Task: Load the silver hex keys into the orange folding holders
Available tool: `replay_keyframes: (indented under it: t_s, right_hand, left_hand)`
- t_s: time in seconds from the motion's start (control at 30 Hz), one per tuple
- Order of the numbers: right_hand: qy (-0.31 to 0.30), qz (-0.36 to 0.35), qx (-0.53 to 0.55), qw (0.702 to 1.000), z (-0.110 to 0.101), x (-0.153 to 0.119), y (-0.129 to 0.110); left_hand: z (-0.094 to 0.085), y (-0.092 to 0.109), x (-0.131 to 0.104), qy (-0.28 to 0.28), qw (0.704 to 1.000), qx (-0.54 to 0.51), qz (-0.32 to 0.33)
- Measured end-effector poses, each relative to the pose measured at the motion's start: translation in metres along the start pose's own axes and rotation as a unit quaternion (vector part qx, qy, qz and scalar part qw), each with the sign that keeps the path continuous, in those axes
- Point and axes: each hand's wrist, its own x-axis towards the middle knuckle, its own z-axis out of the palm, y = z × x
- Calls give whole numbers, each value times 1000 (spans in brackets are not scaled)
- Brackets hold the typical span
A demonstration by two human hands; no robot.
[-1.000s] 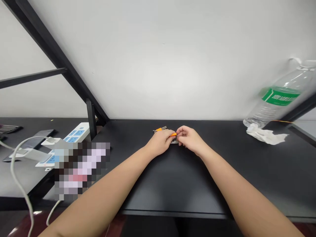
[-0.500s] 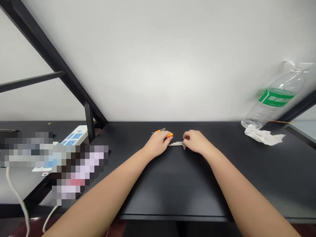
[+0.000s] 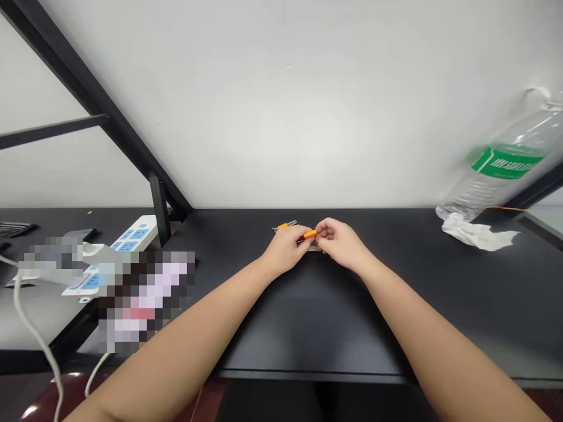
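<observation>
My left hand (image 3: 288, 249) is closed on a small orange plastic piece (image 3: 310, 234), which pokes out between thumb and index finger. Close against its right end, my right hand (image 3: 338, 241) has thumb and fingers pinched together; what they hold is too small to make out. Below the fingertips, several silver L-shaped hex keys (image 3: 313, 248) lie on the black table, mostly covered by the hands. Behind my left hand rests another orange piece (image 3: 282, 226) with thin metal rods beside it.
The black table (image 3: 316, 328) meets a white wall at the back. A clear bottle with a green label (image 3: 505, 161) and a crumpled tissue (image 3: 479, 233) are at the right. On the left are a power strip (image 3: 132, 237), white cables (image 3: 33, 328) and a black metal frame (image 3: 127, 152).
My right hand has moved left, up to the orange piece in my left hand. The hex keys are now more hidden. The view has shifted slightly.
</observation>
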Motion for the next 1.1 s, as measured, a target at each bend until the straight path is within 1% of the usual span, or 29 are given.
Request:
replay_keyframes:
  t_s: [0.13,0.2,0.37,0.5,0.6,0.67,0.77,0.83,0.9,1.0,1.07,1.1]
  right_hand:
    - [-6,39,5,999,0,1,0]
    - [0,49,-7,999,0,0,-1]
    - [28,40,-74,996,0,-1,-5]
    - [52,47,-166,984,-8,2,-6]
    - [63,52,-223,971,-17,6,-1]
    - [74,50,-260,961,-23,8,5]
    - [47,60,-291,954,-28,10,11]
    - [15,71,-292,954,-31,10,13]
    - [-4,73,-293,953,-32,9,12]
    - [24,23,-286,958,-28,5,5]
    - [28,-13,-214,976,-23,3,0]
    - [14,-19,-156,987,-19,2,-2]
  left_hand:
    - [0,0,0,-22,1000,2,-2]
    - [1,1,-1,-26,1000,-3,0]
    - [3,0,-1,-3,1000,-16,-8]
    - [4,-4,-1,4,999,-24,-48]
    - [4,-8,0,3,995,-46,-93]
    - [4,-11,-1,4,992,-65,-111]
    - [3,-13,-1,5,986,-105,-129]
    - [3,-14,-1,7,981,-136,-141]
    - [4,-15,-1,13,976,-162,-145]
    - [5,-15,-1,10,977,-166,-135]
    - [4,-13,-1,1,980,-157,-123]
    - [4,-11,-1,-3,982,-149,-116]
